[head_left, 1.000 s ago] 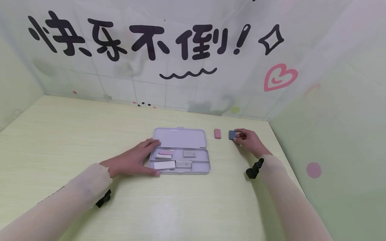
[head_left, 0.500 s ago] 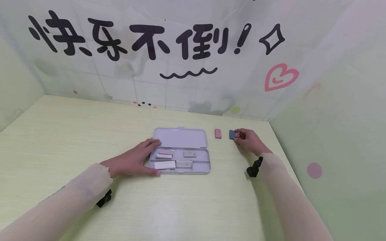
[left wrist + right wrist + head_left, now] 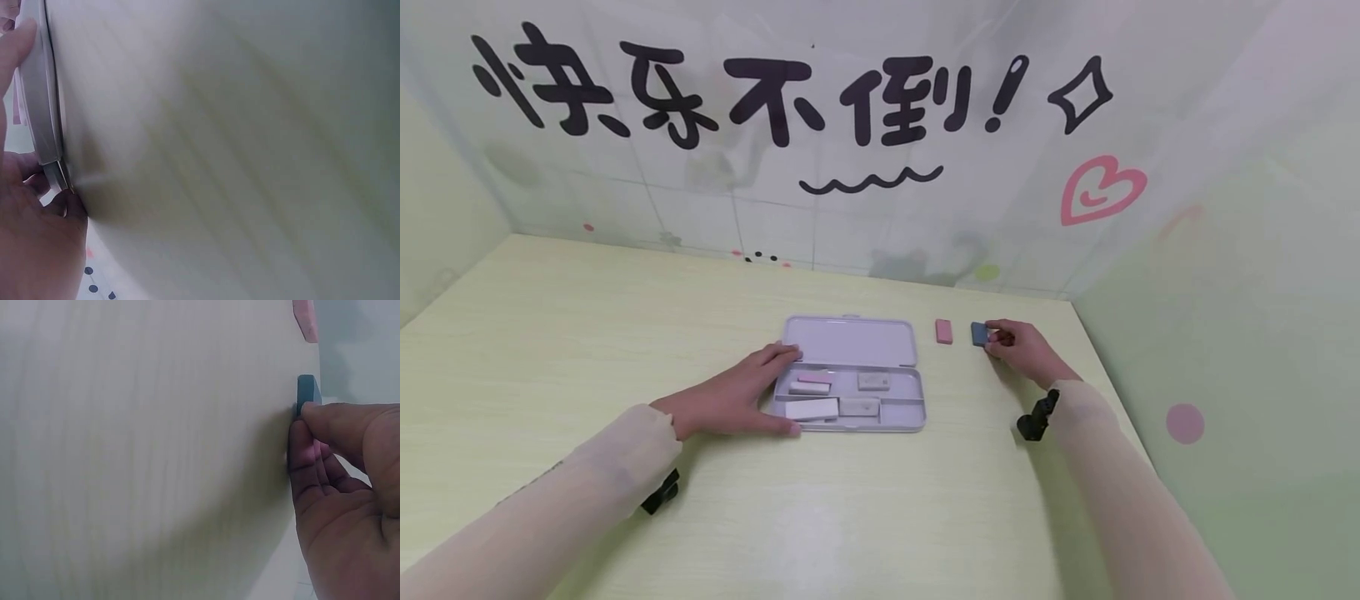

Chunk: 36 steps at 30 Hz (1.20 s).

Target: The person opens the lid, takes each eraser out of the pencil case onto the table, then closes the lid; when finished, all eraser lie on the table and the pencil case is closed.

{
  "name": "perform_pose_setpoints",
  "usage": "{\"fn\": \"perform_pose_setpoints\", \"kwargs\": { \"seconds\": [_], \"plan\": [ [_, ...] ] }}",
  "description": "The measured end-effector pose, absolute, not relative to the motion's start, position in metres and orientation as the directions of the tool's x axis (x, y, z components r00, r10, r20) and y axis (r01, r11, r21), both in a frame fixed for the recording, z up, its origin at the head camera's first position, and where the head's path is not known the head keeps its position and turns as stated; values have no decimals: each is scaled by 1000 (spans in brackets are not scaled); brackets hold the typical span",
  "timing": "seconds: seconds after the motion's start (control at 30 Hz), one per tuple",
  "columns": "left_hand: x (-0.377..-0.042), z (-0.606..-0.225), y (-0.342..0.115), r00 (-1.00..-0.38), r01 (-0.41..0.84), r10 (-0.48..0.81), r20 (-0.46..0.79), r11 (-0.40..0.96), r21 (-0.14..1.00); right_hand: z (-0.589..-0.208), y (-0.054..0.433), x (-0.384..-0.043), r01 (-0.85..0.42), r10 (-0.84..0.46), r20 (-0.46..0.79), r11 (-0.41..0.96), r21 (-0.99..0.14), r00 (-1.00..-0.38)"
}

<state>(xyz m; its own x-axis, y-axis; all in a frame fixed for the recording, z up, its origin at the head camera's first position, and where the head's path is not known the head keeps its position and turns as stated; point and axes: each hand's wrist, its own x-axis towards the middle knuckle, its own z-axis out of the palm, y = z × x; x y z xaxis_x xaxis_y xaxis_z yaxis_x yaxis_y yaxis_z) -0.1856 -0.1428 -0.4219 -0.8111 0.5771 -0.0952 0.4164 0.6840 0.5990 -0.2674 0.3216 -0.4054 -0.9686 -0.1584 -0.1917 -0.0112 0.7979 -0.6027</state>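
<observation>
My left hand (image 3: 737,400) spans the left end of an open lilac pencil case (image 3: 902,413), the thumb at its front edge and the fingers by the hinge. In the left wrist view, thumb and fingertips grip the side of the case (image 3: 39,94). Inside lie a white block (image 3: 811,409), a white piece with a pink one behind it (image 3: 814,378), and two greyish-white erasers (image 3: 873,382). To the right, my right hand (image 3: 1024,348) pinches the right end of a blue eraser (image 3: 979,334) on the table. A pink patch shows among its fingers; I cannot tell what it is.
A pink eraser (image 3: 943,332) lies between the case and the blue eraser. The case lid (image 3: 850,340) is folded back flat. Behind the pale wooden table (image 3: 880,517) hangs a printed sheet (image 3: 880,225), and a pale green wall (image 3: 1247,350) stands at the right.
Both hands, the case and the erasers keep their places. The head view has shifted very slightly.
</observation>
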Motion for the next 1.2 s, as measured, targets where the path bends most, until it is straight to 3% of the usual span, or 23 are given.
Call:
{"fn": "perform_pose_setpoints", "kwargs": {
  "seconds": [0.23,0.47,0.63,0.77,1.0,1.2],
  "plan": [
    [-187,-420,-141,-805,416,583,-105,682,601,-389,322,-263,-27,-167,-236,864,-503,-957],
    [-188,-420,-143,-805,419,584,-107,687,594,-378,288,-252,-291,-330,-8,842,-454,-944],
    [-188,-421,-143,-804,422,585,-107,688,591,-374,245,-233,-515,-535,88,738,-436,-840],
    [-188,-421,-144,-808,418,580,-108,693,587,-370,212,-215,-626,-674,54,651,-429,-737],
    [-189,-421,-143,-809,409,577,-115,692,594,-371,176,-195,-685,-773,-74,598,-417,-630],
    [-188,-422,-143,-809,405,574,-128,702,585,-376,162,-187,-789,-829,-72,551,-273,-555]
  ]
}}
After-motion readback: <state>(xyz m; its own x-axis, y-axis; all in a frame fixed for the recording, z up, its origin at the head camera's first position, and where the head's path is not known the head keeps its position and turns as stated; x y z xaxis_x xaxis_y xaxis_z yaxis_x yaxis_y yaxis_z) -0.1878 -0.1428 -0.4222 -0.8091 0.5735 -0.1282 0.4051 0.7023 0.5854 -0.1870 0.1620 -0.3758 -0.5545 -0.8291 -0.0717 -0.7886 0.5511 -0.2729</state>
